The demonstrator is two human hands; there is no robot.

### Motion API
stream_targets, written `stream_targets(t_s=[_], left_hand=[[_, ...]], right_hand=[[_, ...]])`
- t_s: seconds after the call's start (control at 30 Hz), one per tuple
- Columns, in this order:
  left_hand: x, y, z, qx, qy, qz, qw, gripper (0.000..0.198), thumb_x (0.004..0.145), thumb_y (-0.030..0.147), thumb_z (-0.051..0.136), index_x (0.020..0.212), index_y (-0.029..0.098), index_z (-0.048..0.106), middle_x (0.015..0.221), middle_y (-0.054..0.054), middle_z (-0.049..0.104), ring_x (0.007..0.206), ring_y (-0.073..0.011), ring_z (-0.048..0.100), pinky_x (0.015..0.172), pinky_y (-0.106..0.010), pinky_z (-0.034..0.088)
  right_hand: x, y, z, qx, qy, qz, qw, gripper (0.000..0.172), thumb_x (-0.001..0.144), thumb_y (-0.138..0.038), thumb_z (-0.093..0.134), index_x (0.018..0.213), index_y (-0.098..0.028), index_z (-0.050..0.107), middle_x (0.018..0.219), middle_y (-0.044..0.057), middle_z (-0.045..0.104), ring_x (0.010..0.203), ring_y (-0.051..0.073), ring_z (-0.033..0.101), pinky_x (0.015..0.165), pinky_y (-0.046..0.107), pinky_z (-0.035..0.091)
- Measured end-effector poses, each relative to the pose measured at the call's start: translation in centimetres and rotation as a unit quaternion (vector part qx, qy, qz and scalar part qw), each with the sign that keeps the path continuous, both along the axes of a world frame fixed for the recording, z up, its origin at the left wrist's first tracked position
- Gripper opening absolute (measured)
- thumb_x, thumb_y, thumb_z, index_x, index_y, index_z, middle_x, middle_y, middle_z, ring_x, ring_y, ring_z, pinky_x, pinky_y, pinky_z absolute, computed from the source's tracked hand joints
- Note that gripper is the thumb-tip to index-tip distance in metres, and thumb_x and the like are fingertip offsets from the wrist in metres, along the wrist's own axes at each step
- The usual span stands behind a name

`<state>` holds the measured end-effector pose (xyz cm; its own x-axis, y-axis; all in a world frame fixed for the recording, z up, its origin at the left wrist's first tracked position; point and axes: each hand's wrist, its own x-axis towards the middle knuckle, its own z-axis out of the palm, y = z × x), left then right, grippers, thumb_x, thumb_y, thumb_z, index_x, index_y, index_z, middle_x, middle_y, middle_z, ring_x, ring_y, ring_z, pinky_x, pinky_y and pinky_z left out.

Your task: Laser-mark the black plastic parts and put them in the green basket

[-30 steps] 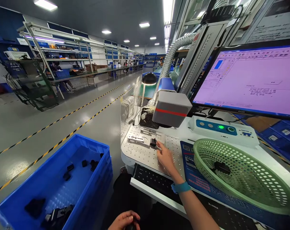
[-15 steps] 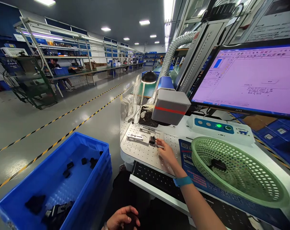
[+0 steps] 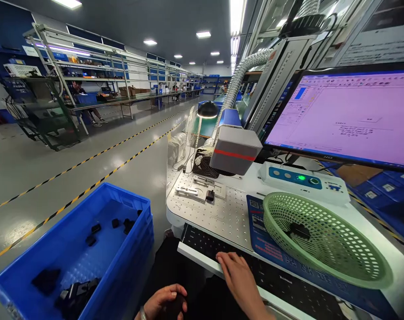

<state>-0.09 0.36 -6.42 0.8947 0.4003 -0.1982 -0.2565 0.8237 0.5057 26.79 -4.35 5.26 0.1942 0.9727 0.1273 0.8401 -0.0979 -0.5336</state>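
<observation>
A: From the head camera, your right hand [image 3: 239,276] has come back from the fixture [image 3: 194,192]. It now lies flat, fingers spread and holding nothing, on the black keyboard [image 3: 208,245] at the near edge of the table [image 3: 222,213].

B: And the small black part [image 3: 210,195] you were touching half a second ago?

A: It sits on the fixture, well ahead of your right hand and under the grey laser head [image 3: 234,149]. Nothing touches it now.

B: Your left hand [image 3: 163,304]?

A: Low in your lap, just left of the right one, as before. Its fingers curl around a dark piece [image 3: 174,306]; I cannot tell what it is.

B: Around them?

A: The blue bin [image 3: 122,266] of black parts stands to the left of your left hand. The green basket [image 3: 322,249] lies right of your right hand, one black part [image 3: 298,231] inside.
</observation>
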Motion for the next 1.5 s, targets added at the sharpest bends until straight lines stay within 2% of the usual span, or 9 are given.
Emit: stream_targets(t_s=[0.3, 0.5, 0.7, 0.87, 1.0, 1.13, 1.27, 1.37, 1.5], left_hand=[[-0.3, 0.0, -1.1, -0.012, 0.009, 0.007, 1.0, 0.037, 0.065, 0.018, 0.056, 0.101, 0.013, 0.063, 0.088, -0.014, 0.068, 0.065, -0.0213, 0.066, 0.057, -0.025, 0.044], [-0.8, 0.0, -1.1, -0.017, 0.007, 0.006, 1.0, 0.035, 0.075, 0.025, 0.056, 0.107, 0.01, 0.06, 0.089, -0.017, 0.067, 0.057, -0.0154, 0.059, 0.051, -0.022, 0.036], [-0.4, 0.1, 0.9, -0.05, -0.009, 0.004, 0.999, 0.036, 0.071, 0.032, 0.055, 0.095, 0.007, 0.062, 0.087, -0.015, 0.063, 0.068, -0.0194, 0.06, 0.062, -0.027, 0.041], [-0.6, 0.1, 1.5, -0.062, 0.013, -0.011, 0.998, 0.065, 0.051, 0.006, 0.052, 0.116, 0.003, 0.057, 0.098, -0.018, 0.064, 0.077, -0.0204, 0.063, 0.062, -0.024, 0.042], [-0.7, -0.1, 0.6, -0.043, 0.016, -0.002, 0.999, 0.061, 0.062, 0.006, 0.065, 0.123, 0.007, 0.054, 0.103, -0.023, 0.066, 0.061, -0.0115, 0.059, 0.048, -0.017, 0.03], [-0.6, -0.8, 0.3, -0.03, 0.003, 0.024, 0.999, 0.042, 0.08, 0.039, 0.07, 0.109, 0.009, 0.061, 0.098, -0.022, 0.067, 0.073, -0.0195, 0.064, 0.06, -0.023, 0.041], [-0.3, -1.1, 0.0, 0.004, 0.029, 0.047, 0.998, 0.058, 0.082, 0.06, 0.06, 0.109, 0.009, 0.063, 0.087, -0.017, 0.069, 0.072, -0.0192, 0.064, 0.064, -0.026, 0.041], [0.0, -0.5, -0.7, 0.021, 0.057, 0.036, 0.998, 0.072, 0.076, 0.071, 0.059, 0.109, 0.008, 0.065, 0.08, -0.014, 0.067, 0.068, -0.0162, 0.06, 0.061, -0.023, 0.038], [0.0, 0.0, -0.6, -0.044, 0.054, 0.039, 0.997, 0.07, 0.072, 0.072, 0.062, 0.107, 0.012, 0.067, 0.071, -0.01, 0.062, 0.051, -0.009, 0.05, 0.044, -0.018, 0.022]], right_hand=[[3.2, 2.1, 0.9, 0.152, -0.008, -0.095, 0.984, 0.03, 0.093, -0.041, 0.041, 0.111, -0.022, 0.055, 0.109, 0.01, 0.062, 0.105, 0.026, 0.056, 0.093, 0.045, 0.044], [4.7, 3.1, -0.4, 0.127, -0.08, -0.108, 0.983, 0.032, 0.093, -0.042, 0.038, 0.108, -0.021, 0.056, 0.105, 0.01, 0.064, 0.099, 0.028, 0.057, 0.087, 0.047, 0.047], [4.3, 2.6, -0.7, 0.119, -0.132, -0.091, 0.98, 0.035, 0.093, -0.043, 0.038, 0.113, -0.02, 0.055, 0.11, 0.01, 0.064, 0.102, 0.027, 0.058, 0.087, 0.046, 0.047], [5.2, 4.2, 1.9, 0.028, -0.165, -0.09, 0.982, 0.03, 0.093, -0.04, 0.035, 0.091, -0.022, 0.058, 0.092, 0.009, 0.067, 0.084, 0.026, 0.063, 0.07, 0.039, 0.048], [6.7, 8.7, 4.2, -0.119, -0.184, -0.113, 0.969, 0.027, 0.089, -0.038, 0.042, 0.077, -0.021, 0.059, 0.076, 0.01, 0.065, 0.068, 0.026, 0.062, 0.056, 0.036, 0.041], [7.4, 15.0, 4.1, -0.004, -0.19, -0.105, 0.976, 0.036, 0.082, -0.038, 0.054, 0.108, -0.013, 0.057, 0.103, 0.018, 0.06, 0.092, 0.031, 0.058, 0.073, 0.039, 0.046], [6.8, 19.0, 3.2, 0.066, -0.185, -0.09, 0.976, 0.038, 0.077, -0.035, 0.059, 0.109, -0.015, 0.057, 0.111, 0.017, 0.054, 0.101, 0.031, 0.051, 0.084, 0.041, 0.045], [7.0, 18.0, 4.2, 0.102, -0.17, -0.098, 0.975, 0.035, 0.08, -0.037, 0.053, 0.106, -0.013, 0.057, 0.106, 0.017, 0.056, 0.101, 0.03, 0.05, 0.088, 0.042, 0.044], [10.4, 11.7, 7.6, 0.212, -0.192, -0.199, 0.937, 0.052, 0.08, -0.05, 0.049, 0.112, -0.009, 0.057, 0.095, 0.02, 0.059, 0.092, 0.034, 0.053, 0.078, 0.046, 0.045]])
